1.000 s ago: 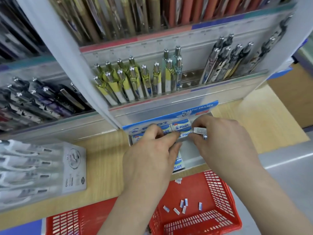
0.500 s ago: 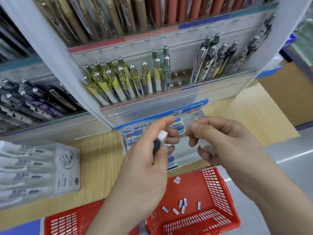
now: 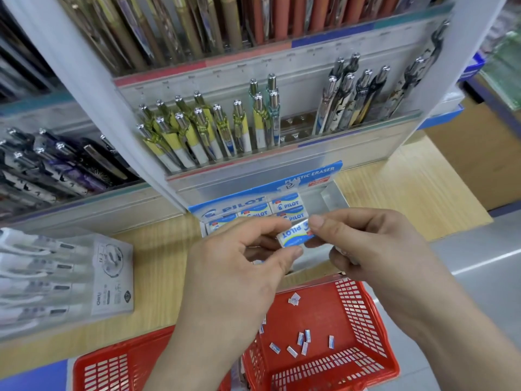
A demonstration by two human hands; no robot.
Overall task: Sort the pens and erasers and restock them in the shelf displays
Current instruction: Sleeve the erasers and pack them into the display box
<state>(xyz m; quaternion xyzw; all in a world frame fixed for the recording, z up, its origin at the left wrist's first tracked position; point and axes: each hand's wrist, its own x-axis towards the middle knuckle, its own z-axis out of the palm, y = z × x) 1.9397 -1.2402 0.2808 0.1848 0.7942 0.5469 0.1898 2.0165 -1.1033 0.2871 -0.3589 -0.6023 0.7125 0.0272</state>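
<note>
Your left hand point(image 3: 234, 272) and right hand point(image 3: 372, 249) meet in front of you, both pinching one eraser point(image 3: 294, 235) between them, just before and above the eraser tray point(image 3: 334, 197), which sits on the shelf board point(image 3: 408, 193). Packed erasers point(image 3: 287, 206) lie in the tray's left and middle part. Directly behind and above the tray stands the pen rack point(image 3: 282, 165), with one group of pens point(image 3: 197, 131) at its left and middle and a second group point(image 3: 352, 100) at its right. To your left a second rack point(image 3: 84, 204) holds more pens point(image 3: 56, 167), and a box of pens point(image 3: 112, 275) lies on the board before it. Below your hands, the right basket point(image 3: 363, 314) holds loose erasers point(image 3: 303, 341); the left basket point(image 3: 112, 368) sits beside it.
</note>
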